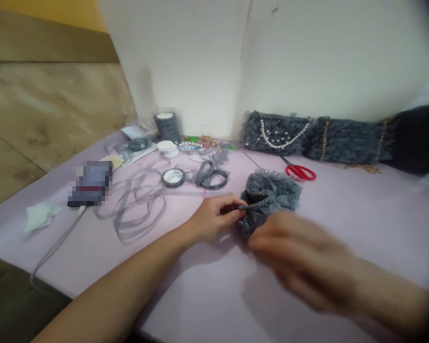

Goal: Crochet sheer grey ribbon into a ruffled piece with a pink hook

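A small grey ruffled bag (277,188) made of ribbon petals rests on the table, its mouth gaping toward the left. My left hand (214,216) pinches the near left edge of that bag between thumb and fingers. In front of the bag, my right hand (289,252) is curled and smeared by motion; its fingertips are closed, and what they hold, if anything, cannot be made out. Grey organza ribbon (139,209) lies in loose loops left of my left hand. One strand runs toward that hand, past a small pink item (204,195).
Red-handled scissors (300,172) lie behind the bag. Two finished grey clutches, one with a pearl strand (282,143) and one with gold chain (323,138), lean on the wall. Ribbon spools (173,177), beads, and a phone (92,183) with its cable occupy the left side.
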Demonstrator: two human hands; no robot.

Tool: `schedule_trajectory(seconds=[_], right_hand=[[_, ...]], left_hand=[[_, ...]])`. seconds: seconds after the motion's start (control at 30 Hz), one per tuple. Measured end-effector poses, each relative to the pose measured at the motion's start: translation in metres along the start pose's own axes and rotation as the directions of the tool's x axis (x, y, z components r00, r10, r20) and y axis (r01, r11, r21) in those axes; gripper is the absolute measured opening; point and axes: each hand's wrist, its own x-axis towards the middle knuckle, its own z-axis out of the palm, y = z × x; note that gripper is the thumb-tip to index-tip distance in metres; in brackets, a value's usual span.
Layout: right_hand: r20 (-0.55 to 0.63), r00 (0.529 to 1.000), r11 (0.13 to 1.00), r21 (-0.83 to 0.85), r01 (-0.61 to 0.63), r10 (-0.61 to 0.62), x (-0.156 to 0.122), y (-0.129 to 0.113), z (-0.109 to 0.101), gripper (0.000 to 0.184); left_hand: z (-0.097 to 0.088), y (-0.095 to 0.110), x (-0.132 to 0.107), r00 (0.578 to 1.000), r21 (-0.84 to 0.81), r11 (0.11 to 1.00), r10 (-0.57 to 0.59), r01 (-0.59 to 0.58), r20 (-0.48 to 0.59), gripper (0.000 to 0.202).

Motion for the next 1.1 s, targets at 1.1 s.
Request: schedule_trajectory(seconds=[1.1], right_hand=[[0.148,0.968,0.891,0.384,-0.243,0.201,0.037,-0.037,-0.025,0.019]], left_hand=[[-0.018,-0.006,0.005,0.996,-0.203,0.978,-0.069,0.056,-0.057,0.027]])
